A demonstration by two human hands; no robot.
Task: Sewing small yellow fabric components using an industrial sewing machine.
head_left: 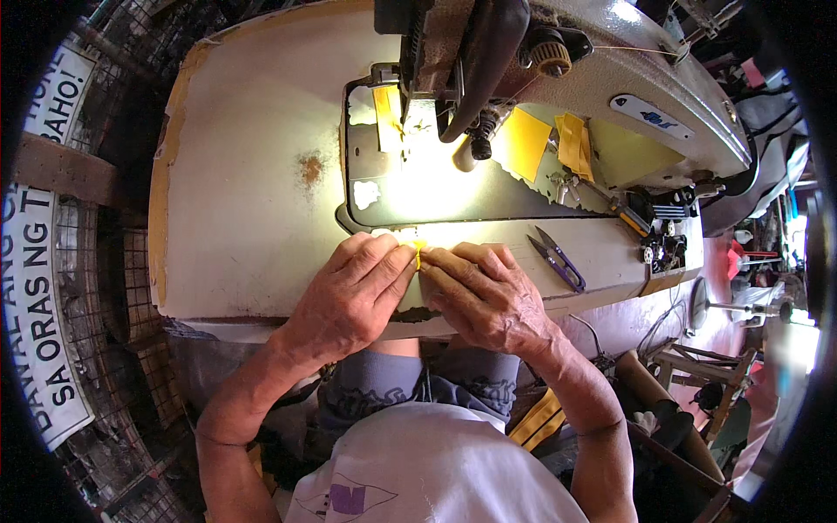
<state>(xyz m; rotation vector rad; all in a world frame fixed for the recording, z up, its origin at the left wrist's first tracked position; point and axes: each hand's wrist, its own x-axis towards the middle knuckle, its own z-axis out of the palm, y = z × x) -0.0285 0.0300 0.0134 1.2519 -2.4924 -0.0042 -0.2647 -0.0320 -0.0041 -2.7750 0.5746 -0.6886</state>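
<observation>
Both hands meet over the front edge of the sewing table (253, 253), pinching a small yellow piece of fabric (418, 253) between them. My left hand (353, 283) grips it from the left, fingers curled and pressed together. From the right, my right hand (488, 292) is closed on the same piece, thumb and fingertips drawn in. Most of the piece is covered by the fingers. Just beyond the hands stands the sewing machine (610, 70), its lamp lighting the needle area brightly. A narrow yellow strip (388, 118) lies beside the needle area.
Thread snips (558, 260) rest right of my right hand. Yellow pieces (524, 144) lie under the machine arm, near a screwdriver (629, 213). A bobbin winder (667, 244) sits at the table's right end. Wire mesh (91, 296) with signs stands left; a cardboard roll (667, 410) leans lower right.
</observation>
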